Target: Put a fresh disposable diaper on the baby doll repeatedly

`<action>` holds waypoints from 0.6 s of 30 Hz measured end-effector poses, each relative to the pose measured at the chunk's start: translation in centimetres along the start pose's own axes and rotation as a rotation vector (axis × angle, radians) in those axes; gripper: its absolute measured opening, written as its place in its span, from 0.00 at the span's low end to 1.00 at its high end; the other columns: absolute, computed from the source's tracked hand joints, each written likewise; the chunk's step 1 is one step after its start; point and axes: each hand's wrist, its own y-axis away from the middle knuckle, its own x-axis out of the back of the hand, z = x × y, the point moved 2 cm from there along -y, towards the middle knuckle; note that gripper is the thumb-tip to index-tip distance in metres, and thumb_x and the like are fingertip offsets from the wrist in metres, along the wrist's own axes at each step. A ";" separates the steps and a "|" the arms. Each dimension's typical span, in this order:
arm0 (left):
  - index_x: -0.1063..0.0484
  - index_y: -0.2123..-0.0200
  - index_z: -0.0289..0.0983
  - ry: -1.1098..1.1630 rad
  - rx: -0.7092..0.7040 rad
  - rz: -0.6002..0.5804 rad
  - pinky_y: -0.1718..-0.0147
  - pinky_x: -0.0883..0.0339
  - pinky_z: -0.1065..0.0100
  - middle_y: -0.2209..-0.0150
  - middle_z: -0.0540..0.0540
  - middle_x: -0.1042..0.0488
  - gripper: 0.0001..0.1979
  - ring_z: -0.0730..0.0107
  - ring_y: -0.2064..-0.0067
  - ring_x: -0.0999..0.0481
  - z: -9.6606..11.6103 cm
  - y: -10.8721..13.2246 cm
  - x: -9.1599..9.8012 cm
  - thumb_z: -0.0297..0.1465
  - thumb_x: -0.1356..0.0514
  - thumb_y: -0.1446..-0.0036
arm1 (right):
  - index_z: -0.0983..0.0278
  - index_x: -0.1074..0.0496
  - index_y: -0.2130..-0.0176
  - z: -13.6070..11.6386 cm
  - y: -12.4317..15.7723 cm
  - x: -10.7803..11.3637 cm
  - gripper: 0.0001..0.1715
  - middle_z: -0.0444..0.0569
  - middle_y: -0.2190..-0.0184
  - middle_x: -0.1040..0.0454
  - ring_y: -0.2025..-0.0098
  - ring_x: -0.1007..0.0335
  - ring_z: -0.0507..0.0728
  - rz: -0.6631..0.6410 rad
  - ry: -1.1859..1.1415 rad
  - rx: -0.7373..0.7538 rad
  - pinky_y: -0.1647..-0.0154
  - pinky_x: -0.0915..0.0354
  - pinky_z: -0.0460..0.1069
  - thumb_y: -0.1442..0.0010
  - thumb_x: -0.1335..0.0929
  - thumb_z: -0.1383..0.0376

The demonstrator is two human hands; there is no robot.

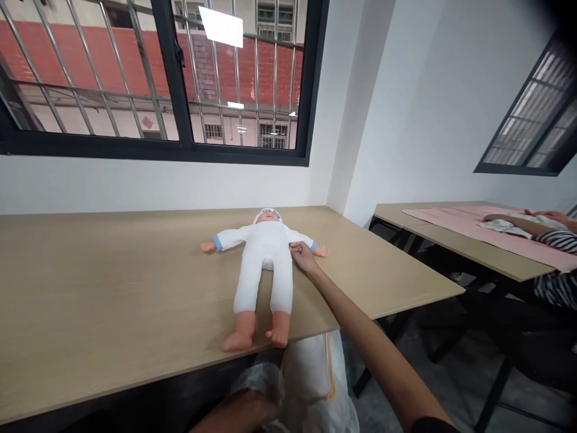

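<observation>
Doll (268,255) in white suit (267,236) lies face-up on desk (126,288) | right hand (303,255) touches its side | left hand (264,406) below desk edge at plastic bag (311,376) | barred window (178,78) behind

The one camera rides on the person's head, near the feet of the white-suited, pink-limbed baby doll (267,240), looking forward and down. Its view reaches past the doll to a black-framed, barred glass window (177,78) and, rightward of it, a flat pink cloth (466,221).
</observation>
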 end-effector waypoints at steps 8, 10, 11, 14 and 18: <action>0.26 0.58 0.55 0.138 -0.007 0.012 0.52 0.37 0.66 0.57 0.53 0.24 0.13 0.61 0.52 0.28 -0.7 -2.4 -1.8 0.41 0.48 0.41 | 0.60 0.41 0.68 0.1 0.4 0.1 0.06 0.43 0.73 0.32 0.70 0.34 0.54 -0.020 0.226 0.135 0.64 0.36 0.51 0.50 0.38 0.66; 0.26 0.58 0.58 0.172 -0.036 -0.015 0.52 0.36 0.65 0.56 0.54 0.24 0.13 0.61 0.51 0.28 -0.7 -2.7 -2.0 0.44 0.48 0.42 | 0.60 0.41 0.68 0.2 0.5 0.1 0.06 0.43 0.74 0.33 0.70 0.35 0.54 -0.013 0.244 0.135 0.64 0.37 0.51 0.51 0.38 0.66; 0.26 0.59 0.59 0.195 -0.048 -0.042 0.52 0.36 0.65 0.57 0.55 0.24 0.13 0.61 0.52 0.27 -0.4 -2.7 -1.9 0.46 0.48 0.43 | 0.60 0.41 0.68 0.2 0.5 0.1 0.06 0.43 0.74 0.33 0.70 0.35 0.54 -0.012 0.250 0.138 0.64 0.37 0.51 0.51 0.38 0.66; 0.24 0.62 0.58 0.332 -0.088 -0.082 0.54 0.35 0.65 0.59 0.54 0.23 0.13 0.62 0.54 0.25 1.9 -1.3 0.2 0.51 0.43 0.49 | 0.60 0.41 0.68 0.3 0.5 0.1 0.06 0.43 0.73 0.33 0.70 0.35 0.54 -0.004 0.243 0.157 0.64 0.37 0.51 0.50 0.38 0.65; 0.24 0.69 0.41 0.581 -0.173 0.171 0.70 0.33 0.65 0.74 0.47 0.24 0.19 0.65 0.72 0.26 5.7 0.2 8.0 0.51 0.41 0.49 | 0.61 0.41 0.68 0.2 0.6 0.0 0.07 0.44 0.72 0.32 0.69 0.35 0.54 -0.006 0.207 0.167 0.63 0.37 0.51 0.51 0.38 0.63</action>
